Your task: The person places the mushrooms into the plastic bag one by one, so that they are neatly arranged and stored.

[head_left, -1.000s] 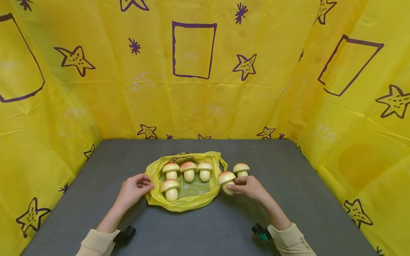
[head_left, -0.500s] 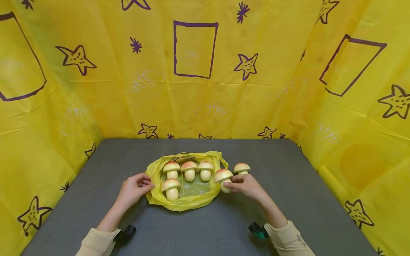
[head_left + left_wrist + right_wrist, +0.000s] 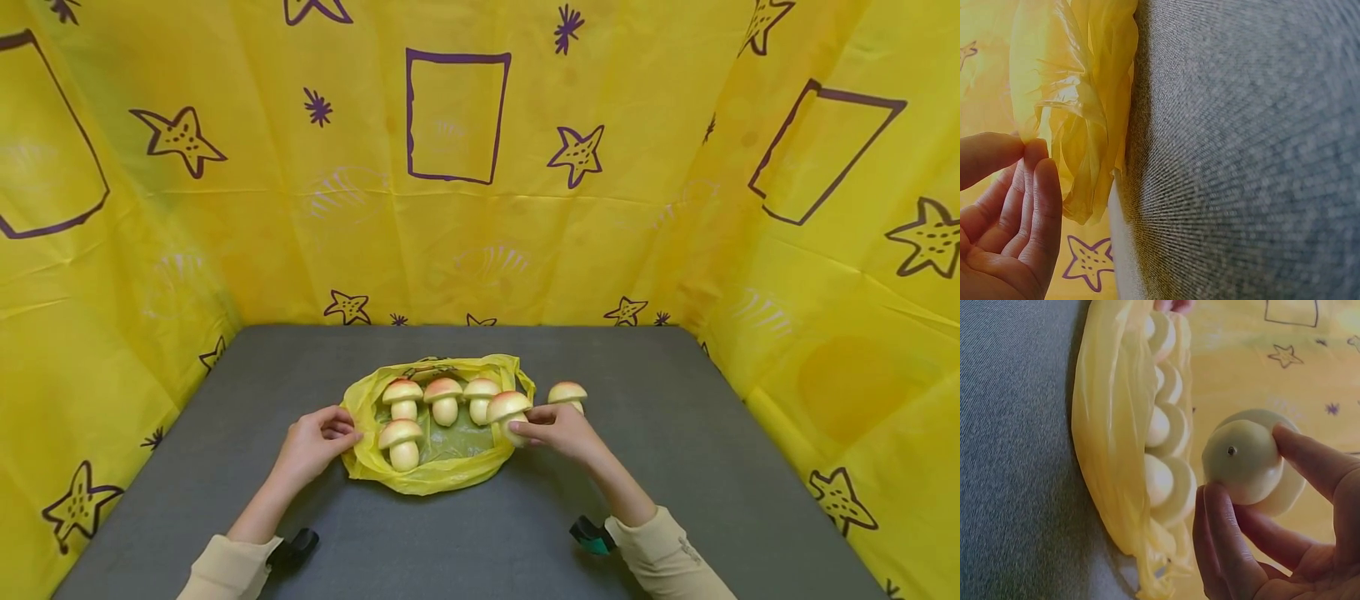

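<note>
A yellow plastic bag (image 3: 438, 481) lies with its mouth open on the grey table, and several toy mushrooms (image 3: 403, 454) with reddish-cream caps are inside it. My left hand (image 3: 315, 446) pinches the bag's left rim between thumb and fingertips; the left wrist view shows the thin plastic (image 3: 1066, 94) at the fingertips. Over the bag's right rim, my right hand (image 3: 566, 433) holds another toy mushroom (image 3: 506, 407) by its stem, cap up. The right wrist view shows the round stem end of this mushroom (image 3: 1241, 462) between thumb and fingers.
One more toy mushroom (image 3: 567, 392) stands on the table just behind my right hand, its lower part partly hidden. Yellow cloth walls (image 3: 465, 250) with drawn starfish enclose the grey tabletop (image 3: 450, 550) at the back and both sides.
My right hand has moved left with the toy mushroom, from beside the bag to over its right rim. My left hand stays on the left rim.
</note>
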Demonstrator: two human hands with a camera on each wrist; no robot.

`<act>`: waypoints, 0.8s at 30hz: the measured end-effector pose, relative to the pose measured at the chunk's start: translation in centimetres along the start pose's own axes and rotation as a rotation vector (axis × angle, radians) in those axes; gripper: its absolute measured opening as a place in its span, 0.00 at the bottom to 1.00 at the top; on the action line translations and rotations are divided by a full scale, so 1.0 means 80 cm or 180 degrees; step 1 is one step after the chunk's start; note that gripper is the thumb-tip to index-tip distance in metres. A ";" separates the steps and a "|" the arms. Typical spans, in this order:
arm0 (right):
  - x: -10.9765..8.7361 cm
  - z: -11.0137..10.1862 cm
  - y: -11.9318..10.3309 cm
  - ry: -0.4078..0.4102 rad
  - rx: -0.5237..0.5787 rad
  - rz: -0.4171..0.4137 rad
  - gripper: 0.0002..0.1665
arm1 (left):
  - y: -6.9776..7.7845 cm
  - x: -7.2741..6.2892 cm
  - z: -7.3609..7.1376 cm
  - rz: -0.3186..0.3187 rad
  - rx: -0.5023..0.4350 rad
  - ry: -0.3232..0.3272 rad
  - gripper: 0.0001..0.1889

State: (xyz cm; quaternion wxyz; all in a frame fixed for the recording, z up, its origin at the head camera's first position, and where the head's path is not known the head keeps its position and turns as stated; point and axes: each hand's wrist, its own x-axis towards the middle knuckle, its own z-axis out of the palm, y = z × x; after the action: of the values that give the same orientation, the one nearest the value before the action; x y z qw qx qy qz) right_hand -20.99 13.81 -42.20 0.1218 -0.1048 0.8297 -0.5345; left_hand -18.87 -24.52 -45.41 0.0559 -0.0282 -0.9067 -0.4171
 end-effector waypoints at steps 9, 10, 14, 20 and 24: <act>0.010 0.013 -0.003 0.0066 0.0062 0.0080 0.27 | 0.000 0.000 0.001 -0.0018 0.0012 0.0006 0.14; 0.010 0.014 -0.003 0.0064 0.0063 0.0081 0.27 | 0.000 0.000 0.001 -0.0032 0.0009 0.0002 0.14; 0.011 0.019 -0.007 0.0055 0.0068 0.0063 0.28 | -0.001 -0.001 0.001 -0.0058 -0.0011 -0.0014 0.14; 0.015 0.027 -0.011 0.0044 0.0047 0.0044 0.26 | -0.002 -0.002 0.001 -0.0042 -0.0015 0.0004 0.14; 0.018 0.032 -0.012 0.0063 0.0031 0.0045 0.29 | -0.001 -0.002 0.001 -0.0026 -0.0005 0.0012 0.14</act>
State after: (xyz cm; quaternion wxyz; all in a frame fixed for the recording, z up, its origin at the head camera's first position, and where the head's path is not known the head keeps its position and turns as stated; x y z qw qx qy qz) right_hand -21.51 10.81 -42.49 0.1179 -0.0931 0.8290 -0.5387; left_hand -18.77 -24.56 -45.55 0.0558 -0.0237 -0.9064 -0.4181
